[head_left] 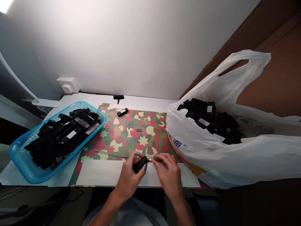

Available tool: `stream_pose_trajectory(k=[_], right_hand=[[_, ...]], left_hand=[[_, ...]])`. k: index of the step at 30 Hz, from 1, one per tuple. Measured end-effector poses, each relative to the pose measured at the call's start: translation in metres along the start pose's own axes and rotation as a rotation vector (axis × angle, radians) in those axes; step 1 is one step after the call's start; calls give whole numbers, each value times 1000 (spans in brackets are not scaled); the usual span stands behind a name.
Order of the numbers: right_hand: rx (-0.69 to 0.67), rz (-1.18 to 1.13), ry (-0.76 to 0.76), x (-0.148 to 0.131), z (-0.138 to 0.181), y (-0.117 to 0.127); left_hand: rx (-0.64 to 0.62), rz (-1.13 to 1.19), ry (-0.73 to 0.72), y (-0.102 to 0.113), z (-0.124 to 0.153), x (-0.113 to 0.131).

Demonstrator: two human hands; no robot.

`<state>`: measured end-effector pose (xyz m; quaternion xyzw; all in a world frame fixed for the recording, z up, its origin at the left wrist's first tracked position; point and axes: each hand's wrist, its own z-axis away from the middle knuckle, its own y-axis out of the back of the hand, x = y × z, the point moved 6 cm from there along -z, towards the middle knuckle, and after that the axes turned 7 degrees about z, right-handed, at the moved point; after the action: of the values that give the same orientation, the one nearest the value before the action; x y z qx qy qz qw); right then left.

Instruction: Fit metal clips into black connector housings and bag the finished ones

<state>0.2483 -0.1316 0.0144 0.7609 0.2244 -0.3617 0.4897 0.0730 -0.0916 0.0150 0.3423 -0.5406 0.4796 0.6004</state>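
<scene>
My left hand (129, 175) is closed around a small black plastic part (140, 164) just above the table's near edge. My right hand (167, 171) is right beside it, fingertips pinched at the part's tip, where something tiny and shiny sits that I cannot name. Both hands hover over a white sheet (101, 174) laid on a colourful patterned mat (131, 131). A thin clear tube or strip (110, 153) lies on the mat just left of my left hand.
A blue basket (21, 163) full of black parts stands at the left. A white plastic bag (235, 150) holding more black parts fills the right. Loose black pieces (122, 112) lie at the mat's far end. A white wall socket (67, 84) sits at the back left.
</scene>
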Motion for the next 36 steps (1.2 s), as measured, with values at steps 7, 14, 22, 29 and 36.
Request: stream_pose_trajectory(k=[7,14,22,29,36], right_hand=[[-59,48,1,7,2,-8],[-151,-171,-137,6,-4,-4],[-234,-507,-219,-11,-2,-8],[-68,-540,-86,-30,-10,-2],[-45,-262,86,-47,-17,3]], left_hand=[[114,-57,-127,11,-3,6],[177,102,-138,22,-8,6],[240,295,-143,25,-1,-4],[144,296,-124,18,-3,-9],[32,7,-53,3,2,-6]])
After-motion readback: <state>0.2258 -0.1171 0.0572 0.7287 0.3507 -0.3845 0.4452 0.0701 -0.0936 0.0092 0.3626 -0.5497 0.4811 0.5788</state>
